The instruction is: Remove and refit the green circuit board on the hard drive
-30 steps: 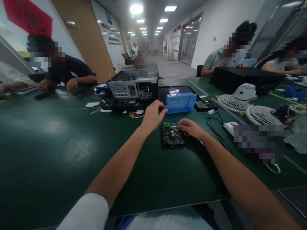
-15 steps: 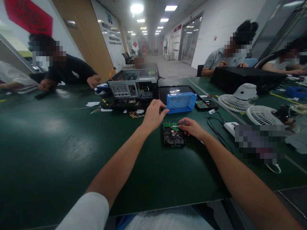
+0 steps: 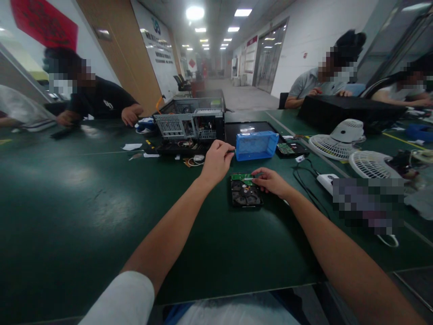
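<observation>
A black hard drive point(image 3: 246, 193) with a green circuit board at its far end lies on the dark green table point(image 3: 84, 198). My right hand point(image 3: 270, 181) rests on the drive's far right corner, fingers curled in a pinch on its edge. My left hand point(image 3: 217, 161) hovers just left of the drive, fingers closed around a thin dark tool whose tip points at the blue plastic bin point(image 3: 255, 145) right behind it.
An open grey computer case point(image 3: 189, 123) stands behind my left hand. A second circuit board point(image 3: 287, 148), two white desk fans point(image 3: 338, 137), a black cable point(image 3: 306, 174) and a white power strip point(image 3: 326, 180) lie to the right. Several people sit around the table.
My left hand has closed its fingers more tightly on the thin tool near the blue bin. The right hand stays on the drive.
</observation>
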The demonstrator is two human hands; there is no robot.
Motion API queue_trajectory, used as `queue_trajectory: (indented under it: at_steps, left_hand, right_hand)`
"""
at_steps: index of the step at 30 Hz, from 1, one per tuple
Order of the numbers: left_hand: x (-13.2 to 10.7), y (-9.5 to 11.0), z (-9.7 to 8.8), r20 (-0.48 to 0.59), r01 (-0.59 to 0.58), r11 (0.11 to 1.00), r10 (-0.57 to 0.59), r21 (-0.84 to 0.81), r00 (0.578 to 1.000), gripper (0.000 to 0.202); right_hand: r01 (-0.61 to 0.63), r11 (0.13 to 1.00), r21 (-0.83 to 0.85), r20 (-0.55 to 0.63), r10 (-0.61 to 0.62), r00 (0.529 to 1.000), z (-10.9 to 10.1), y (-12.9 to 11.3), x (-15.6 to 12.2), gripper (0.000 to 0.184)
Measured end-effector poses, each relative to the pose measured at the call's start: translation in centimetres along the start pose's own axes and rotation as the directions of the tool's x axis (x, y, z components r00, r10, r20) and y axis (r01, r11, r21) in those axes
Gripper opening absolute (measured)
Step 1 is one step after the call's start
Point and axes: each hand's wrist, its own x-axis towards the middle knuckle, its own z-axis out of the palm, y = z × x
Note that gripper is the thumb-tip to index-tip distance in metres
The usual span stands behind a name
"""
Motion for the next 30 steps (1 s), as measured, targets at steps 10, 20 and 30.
queue_trajectory:
  at_steps: [10,20,30]
  left_hand:
    - [-0.14,0.18,0.03,0.015,0.025,0.997,-0.024,-0.066,1.000,0.007]
    - [-0.16,0.32,0.18,-0.037,0.133,0.985,-0.138,-0.105,0.990,0.022]
    - [-0.14,-0.08,0.42,-0.050,0.133,0.989,-0.136,-0.064,0.989,0.005]
  right_hand:
    - [0.013,1.000,0.010,-0.010,-0.013,1.000,0.15,0.14,0.05,0.037]
    - [-0.007,1.000,-0.009,-0.008,0.007,1.000,0.06,-0.03,0.05,0.037]
    - [0.000,1.000,-0.007,-0.015,0.000,1.000,0.14,-0.06,0.00,0.036]
